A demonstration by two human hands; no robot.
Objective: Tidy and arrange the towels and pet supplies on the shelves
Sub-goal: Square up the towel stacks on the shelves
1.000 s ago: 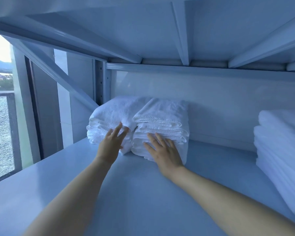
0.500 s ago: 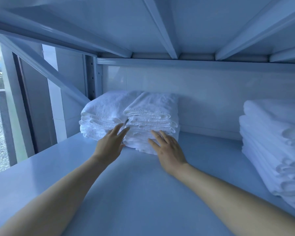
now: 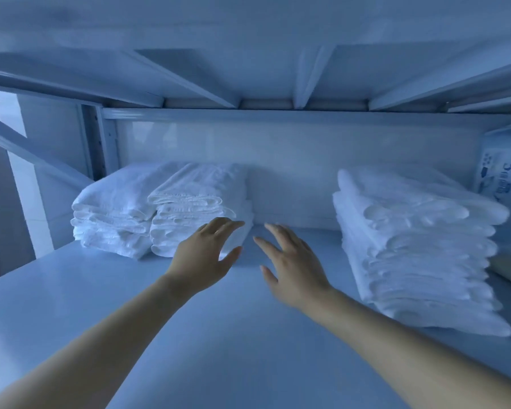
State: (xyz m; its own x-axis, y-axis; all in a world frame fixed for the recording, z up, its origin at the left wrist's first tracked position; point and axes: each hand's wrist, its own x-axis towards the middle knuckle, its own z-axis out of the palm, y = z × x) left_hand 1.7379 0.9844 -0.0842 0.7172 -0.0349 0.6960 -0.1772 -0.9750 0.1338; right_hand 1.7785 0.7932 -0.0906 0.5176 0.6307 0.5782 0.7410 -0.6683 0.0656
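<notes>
Reaching forward over the shelf (image 3: 189,335), the left hand (image 3: 202,256) is spread, fingers straight and a little apart, holding nothing. Its fingertips lie over the lower right corner of the second towel stack (image 3: 198,199); whether they touch the cloth cannot be told. Just beside it, the right hand (image 3: 295,270) is spread too, thumb out, and empty. It is slightly blurred and hovers above the bare part of the shelf between the stacks.

The second towel stack is made of folded white towels with the folds facing forward. It sits against the first towel stack (image 3: 112,214), which fills the back left corner next to the upright post (image 3: 93,143). Both stacks stand close to the back panel (image 3: 292,149).

Well apart on the right stands the tall towel stack (image 3: 410,246), higher than the other two and leaning a little, its layers not quite even. Behind it, in the back right corner, is a pale jug (image 3: 503,163) with a printed label showing a "5". Overhead runs the ribbed underside of the upper shelf (image 3: 248,69).
</notes>
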